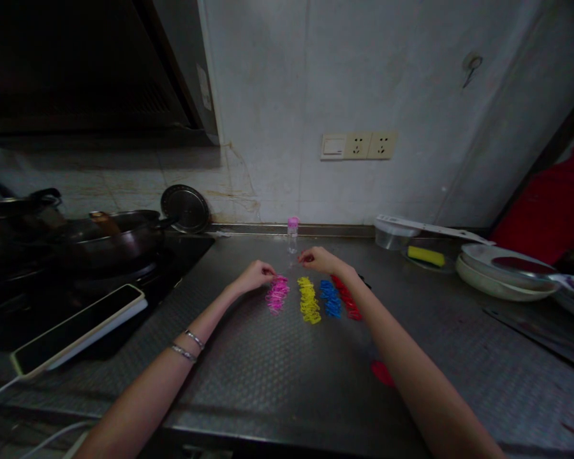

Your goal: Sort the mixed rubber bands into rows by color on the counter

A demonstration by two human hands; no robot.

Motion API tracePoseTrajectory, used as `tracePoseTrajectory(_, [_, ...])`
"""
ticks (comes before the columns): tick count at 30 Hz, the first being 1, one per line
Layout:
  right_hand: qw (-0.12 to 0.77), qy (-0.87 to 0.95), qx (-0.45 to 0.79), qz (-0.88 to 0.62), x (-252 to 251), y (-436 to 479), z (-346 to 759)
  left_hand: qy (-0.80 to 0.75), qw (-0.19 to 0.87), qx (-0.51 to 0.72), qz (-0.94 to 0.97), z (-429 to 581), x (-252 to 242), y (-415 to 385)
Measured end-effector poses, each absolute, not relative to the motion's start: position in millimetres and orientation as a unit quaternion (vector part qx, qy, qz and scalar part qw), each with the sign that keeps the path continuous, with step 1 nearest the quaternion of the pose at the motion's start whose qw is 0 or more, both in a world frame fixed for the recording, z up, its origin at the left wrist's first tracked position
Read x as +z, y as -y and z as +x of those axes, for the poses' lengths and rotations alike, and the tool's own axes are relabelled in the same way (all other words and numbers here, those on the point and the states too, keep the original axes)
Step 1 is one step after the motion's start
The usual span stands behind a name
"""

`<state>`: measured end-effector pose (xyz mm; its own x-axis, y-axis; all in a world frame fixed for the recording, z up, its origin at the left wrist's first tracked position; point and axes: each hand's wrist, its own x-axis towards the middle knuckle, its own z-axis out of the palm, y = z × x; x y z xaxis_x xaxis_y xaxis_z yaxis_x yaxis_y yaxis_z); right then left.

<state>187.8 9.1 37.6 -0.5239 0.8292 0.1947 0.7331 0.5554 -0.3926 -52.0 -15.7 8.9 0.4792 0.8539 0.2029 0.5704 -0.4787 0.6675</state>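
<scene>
On the steel counter lie rows of small looped pieces, perhaps clips or bands: a pink row (pixel 278 294), a yellow row (pixel 309 299), a blue row (pixel 330 298) and a red row (pixel 347 298). My left hand (pixel 257 276) is at the far end of the pink row, fingertips pinched together and touching it. My right hand (pixel 318 258) hovers above the yellow row, thumb and fingers pinched. What either pinch holds is too small to make out. Just beyond stands a clear bottle with a pink cap (pixel 293 233). Dark pieces beside the red row are partly hidden by my right forearm.
To the left are a pan (pixel 115 239) on the stove and a phone (pixel 79 328) on a white stand. Stacked bowls (pixel 504 274), a yellow sponge (pixel 425 256), a plastic tub (pixel 393 234) and a knife (pixel 540 335) lie right. A red disc (pixel 382 373) sits near my right forearm.
</scene>
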Motion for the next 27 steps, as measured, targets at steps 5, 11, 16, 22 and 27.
tracePoseTrajectory(5, [0.208,0.788,0.093,-0.572,38.3,-15.7,221.8,-0.448,0.265,0.272,0.809,-57.6,6.0,9.0])
tracePoseTrajectory(11, [0.196,0.713,0.043,-0.672,24.4,-16.4,252.8,-0.464,0.242,0.321,0.789,-65.4,2.2,0.7])
tracePoseTrajectory(16, [0.16,0.746,0.056,-0.644,12.1,-17.0,248.1,-0.485,0.246,0.345,0.765,-64.6,2.9,1.5])
tracePoseTrajectory(22, [0.148,0.783,0.065,-0.601,8.0,-17.4,237.1,-0.501,0.254,0.355,0.747,-60.4,5.5,4.1])
tracePoseTrajectory(27, [0.126,0.788,0.05,-0.6,6.5,-13.7,231.7,-0.502,0.255,0.35,0.748,-60.4,6.7,5.4])
